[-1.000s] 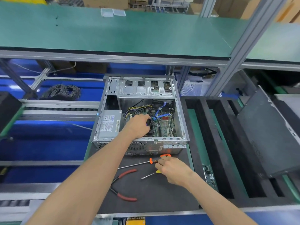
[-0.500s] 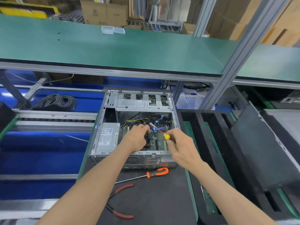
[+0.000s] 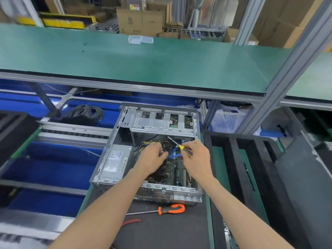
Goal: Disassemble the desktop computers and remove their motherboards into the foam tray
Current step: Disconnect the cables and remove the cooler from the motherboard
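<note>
An open grey desktop case lies on its side on a black mat. Its green motherboard shows at the bottom, beside a silver power supply. Both hands are inside the case. My left hand reaches down among the yellow and blue cables, fingers curled; what they hold is hidden. My right hand grips a small yellow-handled screwdriver, its shaft pointing up and left. The black foam tray with long slots stands just right of the case.
An orange-handled screwdriver and red-handled pliers lie on the mat in front of the case. A dark case panel leans at the right. A green shelf overhangs the bench. A cable coil lies at the back left.
My right hand picked the yellow screwdriver up off the mat and brought it into the case, close to my left hand. The head view has tilted upward.
</note>
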`<state>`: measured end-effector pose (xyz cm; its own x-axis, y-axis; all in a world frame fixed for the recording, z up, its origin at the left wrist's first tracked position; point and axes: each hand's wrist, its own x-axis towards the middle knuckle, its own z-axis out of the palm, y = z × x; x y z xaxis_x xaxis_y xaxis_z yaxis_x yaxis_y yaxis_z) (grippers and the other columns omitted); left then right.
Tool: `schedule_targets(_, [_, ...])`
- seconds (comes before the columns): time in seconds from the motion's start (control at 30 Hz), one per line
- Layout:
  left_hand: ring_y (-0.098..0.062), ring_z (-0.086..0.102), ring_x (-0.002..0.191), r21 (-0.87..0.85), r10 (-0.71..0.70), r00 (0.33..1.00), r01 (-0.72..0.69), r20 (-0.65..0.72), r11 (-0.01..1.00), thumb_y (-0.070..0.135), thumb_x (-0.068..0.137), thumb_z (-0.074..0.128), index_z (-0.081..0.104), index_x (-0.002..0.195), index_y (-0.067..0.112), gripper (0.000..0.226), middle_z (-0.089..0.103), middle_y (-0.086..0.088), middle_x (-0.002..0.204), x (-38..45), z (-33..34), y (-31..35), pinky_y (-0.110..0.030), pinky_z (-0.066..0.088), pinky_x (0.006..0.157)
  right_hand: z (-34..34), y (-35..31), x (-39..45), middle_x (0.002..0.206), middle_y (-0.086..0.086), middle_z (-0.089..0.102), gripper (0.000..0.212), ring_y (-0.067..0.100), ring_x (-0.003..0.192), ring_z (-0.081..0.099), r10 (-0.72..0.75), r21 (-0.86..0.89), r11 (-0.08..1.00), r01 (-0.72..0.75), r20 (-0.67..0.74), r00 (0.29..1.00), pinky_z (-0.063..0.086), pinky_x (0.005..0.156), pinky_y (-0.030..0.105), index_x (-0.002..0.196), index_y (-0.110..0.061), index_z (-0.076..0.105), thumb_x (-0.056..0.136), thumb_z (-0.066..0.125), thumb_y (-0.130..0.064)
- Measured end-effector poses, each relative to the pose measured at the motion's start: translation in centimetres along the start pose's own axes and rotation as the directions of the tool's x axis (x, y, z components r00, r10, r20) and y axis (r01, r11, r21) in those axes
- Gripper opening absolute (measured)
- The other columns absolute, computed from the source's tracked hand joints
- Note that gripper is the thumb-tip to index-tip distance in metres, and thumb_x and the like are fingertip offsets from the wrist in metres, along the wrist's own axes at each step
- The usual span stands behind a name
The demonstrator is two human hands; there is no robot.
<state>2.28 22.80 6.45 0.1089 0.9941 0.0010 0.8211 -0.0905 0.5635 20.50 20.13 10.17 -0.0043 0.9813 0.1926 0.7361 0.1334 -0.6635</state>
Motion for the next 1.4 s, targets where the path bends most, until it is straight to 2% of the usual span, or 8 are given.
schedule_targets(0.1, [-0.024, 0.053, 0.090, -0.010, -0.044, 0.953, 0.043, -0.299, 0.999, 0.021, 0.097, 0.059, 0.053, 0.101, 0.015, 0.009, 0.058, -0.002, 0.098, -0.1, -1.0, -0.3, -0.037, 0.043, 0.077, -0.2, -0.2, 0.7, 0.094, 0.000, 0.065, 0.008, 0.006, 0.081, 0.059, 0.014, 0.122, 0.992, -0.005, -0.069, 0.998, 0.046, 0.078, 0.011, 0.093, -0.009, 0.074, 0.086, 0.074, -0.006])
schedule_targets(0.2, [-0.031, 0.050, 0.089, 0.223, 0.178, 0.879, -0.085, -0.442, 0.971, -0.013, 0.079, 0.062, 0.063, 0.099, 0.009, 0.030, 0.060, -0.008, 0.101, 0.3, -1.9, -0.3, -0.040, 0.041, 0.072, -0.1, -0.2, 1.0, 0.084, 0.000, 0.068, 0.014, 0.010, 0.074, 0.064, 0.059, 0.225, 0.974, -0.038, -0.086, 0.995, 0.054, 0.070, 0.028, 0.088, -0.012, 0.065, 0.083, 0.077, -0.006])
schedule_targets(0.33, [-0.025, 0.042, 0.072, 0.346, 0.396, 0.892, -0.309, -0.218, 0.886, -0.017, 0.065, 0.070, 0.062, 0.068, 0.002, 0.020, 0.051, -0.010, 0.077, 1.0, -1.9, -0.2, -0.035, 0.031, 0.057, 0.8, 0.3, 1.1, 0.070, -0.001, 0.061, 0.025, 0.012, 0.061, 0.058, 0.063, 0.237, 0.971, -0.044, -0.074, 0.995, 0.047, 0.060, 0.033, 0.092, -0.021, 0.048, 0.090, 0.072, -0.013])
schedule_targets(0.43, [-0.025, 0.047, 0.095, 0.328, 0.256, 0.967, -0.236, -0.017, 0.915, 0.002, 0.086, 0.058, 0.071, 0.095, 0.012, 0.018, 0.055, -0.006, 0.104, 1.5, -0.3, -0.3, -0.036, 0.036, 0.074, 1.5, 0.3, 1.1, 0.073, -0.003, 0.060, 0.029, 0.015, 0.063, 0.059, -0.023, 0.167, 0.986, 0.029, -0.036, 0.999, 0.047, 0.060, 0.037, 0.099, -0.033, 0.037, 0.097, 0.063, -0.021])
schedule_targets(0.67, [-0.030, 0.051, 0.124, 0.188, -0.020, 0.892, -0.074, 0.452, 0.979, 0.014, 0.098, 0.039, 0.051, 0.134, 0.036, 0.044, 0.056, -0.006, 0.140, 1.8, 1.3, -1.9, -0.032, 0.039, 0.093, 2.4, 0.4, 1.3, 0.084, -0.003, 0.060, 0.023, 0.018, 0.065, 0.058, -0.107, 0.108, 0.989, 0.100, 0.064, 0.992, 0.049, 0.061, 0.045, 0.109, -0.034, 0.034, 0.102, 0.053, -0.023])
schedule_targets(0.83, [-0.030, 0.040, 0.129, 0.213, -0.096, 0.858, -0.016, 0.504, 0.977, 0.006, 0.095, 0.038, 0.054, 0.133, 0.014, 0.042, 0.049, -0.012, 0.143, 2.4, 1.3, -2.1, -0.043, 0.031, 0.110, 2.4, 0.3, 1.4, 0.088, -0.008, 0.058, 0.023, 0.011, 0.068, 0.057, -0.130, 0.126, 0.985, 0.115, 0.116, 0.985, 0.047, 0.061, 0.035, 0.110, -0.035, 0.034, 0.102, 0.052, -0.024])
schedule_targets(1.17, [-0.038, 0.038, 0.131, 0.109, -0.118, 0.841, 0.070, 0.528, 0.992, 0.005, 0.092, 0.039, 0.054, 0.129, 0.015, 0.041, 0.047, -0.019, 0.140, 2.4, 1.2, -2.3, -0.053, 0.025, 0.115, 2.4, -0.2, 1.8, 0.076, -0.002, 0.051, 0.015, 0.018, 0.065, 0.051, -0.143, 0.080, 0.988, 0.130, 0.189, 0.972, 0.046, 0.060, 0.043, 0.107, -0.026, 0.036, 0.103, 0.051, -0.026])
schedule_targets(1.4, [-0.035, 0.046, 0.099, 0.120, -0.106, 0.874, 0.056, 0.475, 0.991, 0.001, 0.092, 0.038, 0.042, 0.087, 0.016, 0.016, 0.054, -0.016, 0.104, 1.9, 0.7, -1.8, -0.042, 0.038, 0.086, 2.1, -2.7, 2.9, 0.094, -0.002, 0.051, 0.015, 0.026, 0.064, 0.052, -0.268, -0.154, 0.929, 0.336, 0.342, 0.900, 0.036, 0.063, 0.036, 0.105, -0.020, 0.037, 0.103, 0.051, -0.023])
